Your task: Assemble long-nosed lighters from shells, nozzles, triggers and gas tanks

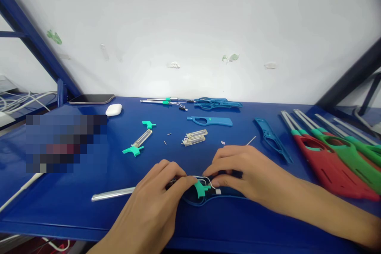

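A partly assembled long-neck lighter lies before me: a blue handle shell (195, 203) with a metal tube (113, 194) pointing left. My left hand (160, 196) is closed round the neck end, its thumb on the green trigger (200, 189). My right hand (238, 170) bends over the handle, thumb and forefinger pinched at the thin white wires (208, 180). A black igniter with a white end (218, 191) sits beside the trigger. Both palms hide part of the shell.
Ahead lie clear fuel tanks (195, 137), a green trigger on a tank (133, 150), a loose trigger (148, 124) and blue shell halves (211, 121) (272, 139). Finished red and green lighters (324, 162) lie right. A phone (92, 99) and white earphone case (114, 110) are back left.
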{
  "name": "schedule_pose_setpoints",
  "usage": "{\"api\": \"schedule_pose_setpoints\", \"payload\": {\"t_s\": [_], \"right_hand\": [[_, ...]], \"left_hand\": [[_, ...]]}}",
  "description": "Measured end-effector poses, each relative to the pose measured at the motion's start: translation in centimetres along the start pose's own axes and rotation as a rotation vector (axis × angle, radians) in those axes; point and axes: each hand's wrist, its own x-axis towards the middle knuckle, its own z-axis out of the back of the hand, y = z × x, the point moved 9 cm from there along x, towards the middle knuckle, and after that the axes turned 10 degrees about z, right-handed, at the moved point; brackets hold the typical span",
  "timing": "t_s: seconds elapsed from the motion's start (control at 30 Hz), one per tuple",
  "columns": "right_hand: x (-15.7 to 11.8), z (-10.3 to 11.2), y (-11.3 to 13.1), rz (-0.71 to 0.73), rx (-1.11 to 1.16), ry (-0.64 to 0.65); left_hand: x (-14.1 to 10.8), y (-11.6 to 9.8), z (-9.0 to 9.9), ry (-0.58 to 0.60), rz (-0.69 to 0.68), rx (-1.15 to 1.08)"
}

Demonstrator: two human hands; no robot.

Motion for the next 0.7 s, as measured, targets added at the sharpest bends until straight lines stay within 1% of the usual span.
{"api": "schedule_pose_setpoints", "payload": {"t_s": [0.13,0.4,0.7], "right_hand": [[0.14,0.04,-0.02,-0.056,0.015,-0.011],[0.06,-0.27,-0.12,-0.07,0.019,-0.014],[0.01,-0.34,-0.07,-0.106,0.064,0.043]], "left_hand": [[0.0,-0.1,0.02,0.023,0.005,0.012],[0.01,-0.01,0.01,0.014,0.004,0.016],[-0.31,0.16,-0.06,0.025,0.027,0.005]]}}
